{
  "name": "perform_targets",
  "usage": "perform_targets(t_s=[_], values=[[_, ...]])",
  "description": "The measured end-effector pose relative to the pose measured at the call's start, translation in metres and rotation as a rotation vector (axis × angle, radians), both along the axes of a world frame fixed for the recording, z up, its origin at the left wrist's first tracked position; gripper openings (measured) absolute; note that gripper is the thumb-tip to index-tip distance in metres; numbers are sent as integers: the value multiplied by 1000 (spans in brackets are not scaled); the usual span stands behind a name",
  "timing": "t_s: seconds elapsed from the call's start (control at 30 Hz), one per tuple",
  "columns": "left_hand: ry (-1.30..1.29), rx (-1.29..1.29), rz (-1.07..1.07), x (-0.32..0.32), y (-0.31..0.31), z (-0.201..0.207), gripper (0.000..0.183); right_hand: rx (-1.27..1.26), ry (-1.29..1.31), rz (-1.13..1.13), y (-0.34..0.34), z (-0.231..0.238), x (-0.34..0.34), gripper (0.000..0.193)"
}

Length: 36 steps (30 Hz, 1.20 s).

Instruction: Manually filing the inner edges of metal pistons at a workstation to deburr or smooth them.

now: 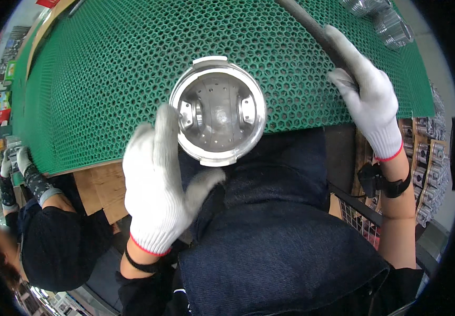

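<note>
While the left hand [156, 179], in ribbed white knit, grasps a hollow metal piston [219, 110] by its left side, the right hand [372, 100], gloved alike, is closed round a long dark bar [311, 26]. Mat [106, 63] green, honeycomb-holed. Count: one piston in hand, one bar, at least two grooved metal cylinders [393, 29] at far right. Piston at mat's near edge, contact unclear: open side up, bright round rim, greyer bowl, two facing inner bosses.

A gray tool [308, 23] runs past the top edge, its lower end hidden by the right hand [369, 95]; a co-worker's head [1, 243] appears blurred.
</note>
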<state>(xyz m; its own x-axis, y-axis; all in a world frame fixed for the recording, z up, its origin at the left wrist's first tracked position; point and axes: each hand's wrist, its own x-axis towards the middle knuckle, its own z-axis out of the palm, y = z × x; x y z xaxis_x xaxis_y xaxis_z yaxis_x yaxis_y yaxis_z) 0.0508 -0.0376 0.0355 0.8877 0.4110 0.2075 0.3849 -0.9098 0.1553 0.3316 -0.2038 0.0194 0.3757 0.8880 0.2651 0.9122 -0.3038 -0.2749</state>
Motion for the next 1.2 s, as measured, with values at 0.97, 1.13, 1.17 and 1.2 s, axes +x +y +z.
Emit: perform_targets(t_s=[0.97,1.13,1.17,1.2], values=[[-23,-141,-581,45,47,20,27,59,-147,-183,-5,-42,19,24],[-474,-823,144,-37,145,-12,44,337,-250,-431,-55,5,95,30],[-420,-689,252,-61,179,-12,41,294,-303,-476,-62,16,118,32],[-344,-263,230,-66,192,-11,36,244,-359,-522,-68,18,142,35]])
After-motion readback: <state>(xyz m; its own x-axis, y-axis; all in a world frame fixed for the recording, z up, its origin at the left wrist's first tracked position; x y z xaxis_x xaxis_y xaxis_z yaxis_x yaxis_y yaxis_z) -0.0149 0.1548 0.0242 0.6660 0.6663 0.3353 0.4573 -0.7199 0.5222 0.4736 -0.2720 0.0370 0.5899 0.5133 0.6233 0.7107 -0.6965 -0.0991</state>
